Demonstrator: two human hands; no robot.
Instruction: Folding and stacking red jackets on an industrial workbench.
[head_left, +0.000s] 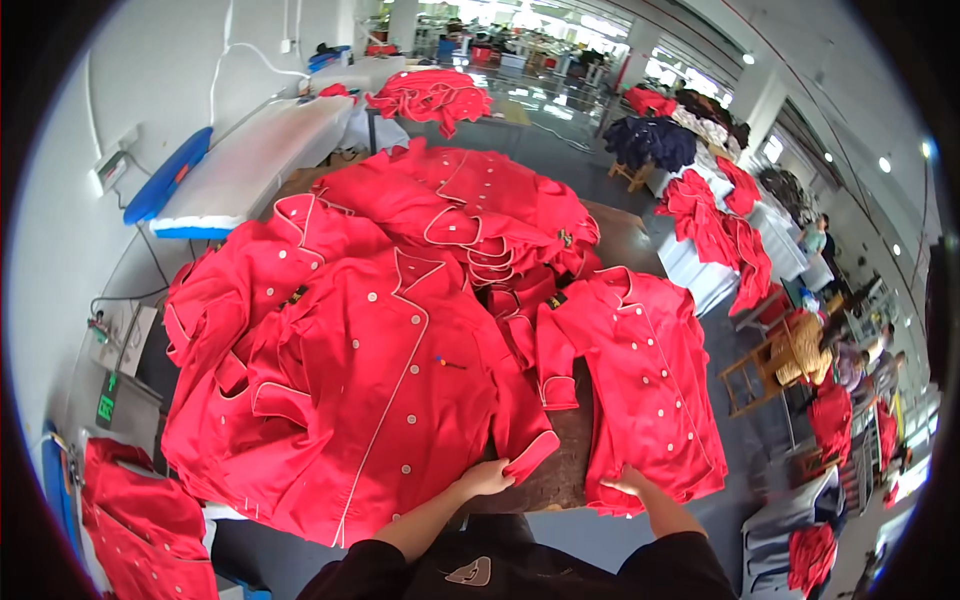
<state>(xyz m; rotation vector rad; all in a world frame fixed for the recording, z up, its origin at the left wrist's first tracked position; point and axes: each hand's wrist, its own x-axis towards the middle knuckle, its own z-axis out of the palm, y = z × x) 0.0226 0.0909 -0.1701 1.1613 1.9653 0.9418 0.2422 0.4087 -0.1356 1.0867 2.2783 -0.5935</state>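
A large red chef jacket [385, 390] with white buttons and pale piping lies spread over the table in front of me. At the cuff of its sleeve [530, 457], my left hand [487, 478] has its fingers closed on the cloth edge. To the right lies a folded red chef jacket [650, 365], buttons facing up. My right hand [628, 482] pinches its lower hem near the table's front edge. The fingertips of both hands are partly hidden by cloth. A small dark, blue-tipped item [450, 363] lies on the large jacket's chest.
Behind them, more red jackets [460, 195] are heaped on the brown table [567, 440]. A padded ironing board [245, 180] stands at the far left. Another red garment [150, 525] hangs at the lower left. Laden white tables [700, 265] and several people are on the right.
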